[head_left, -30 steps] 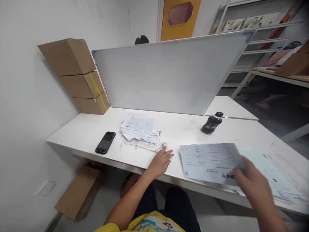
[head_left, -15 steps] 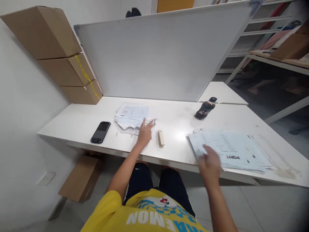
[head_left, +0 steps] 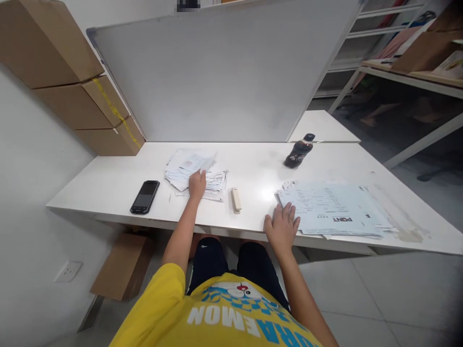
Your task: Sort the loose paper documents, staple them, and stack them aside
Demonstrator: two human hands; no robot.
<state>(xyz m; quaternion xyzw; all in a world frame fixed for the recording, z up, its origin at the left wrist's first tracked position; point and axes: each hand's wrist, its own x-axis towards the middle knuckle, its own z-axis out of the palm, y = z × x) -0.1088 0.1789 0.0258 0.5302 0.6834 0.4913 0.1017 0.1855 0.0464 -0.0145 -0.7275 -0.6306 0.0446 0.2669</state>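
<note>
My left hand point(head_left: 197, 184) is closed on a sheet of paper point(head_left: 191, 163) at the top of a loose, fanned pile; the sheet's right corner is lifted. Below it, the uneven edges of the other papers point(head_left: 216, 182) stick out. My right hand point(head_left: 282, 227) lies on the front edge of the table with fingers spread, holding nothing. Its fingertips are beside the left corner of a wider stack of printed papers point(head_left: 325, 207). Between the two hands sits a cream stapler point(head_left: 236, 200), touched by neither.
A black phone point(head_left: 145, 196) lies left of the pile. Toward the back right stands a dark drink bottle point(head_left: 299, 151). A whiteboard point(head_left: 224, 77) rises behind the white table point(head_left: 253, 168). Cardboard boxes point(head_left: 104, 108) are stacked at the left wall, with another box point(head_left: 121, 265) below the table.
My left hand has moved left from the pile's right edge and closed on the top sheet, lifting its corner. My right hand has moved left off the wider stack onto the table edge.
</note>
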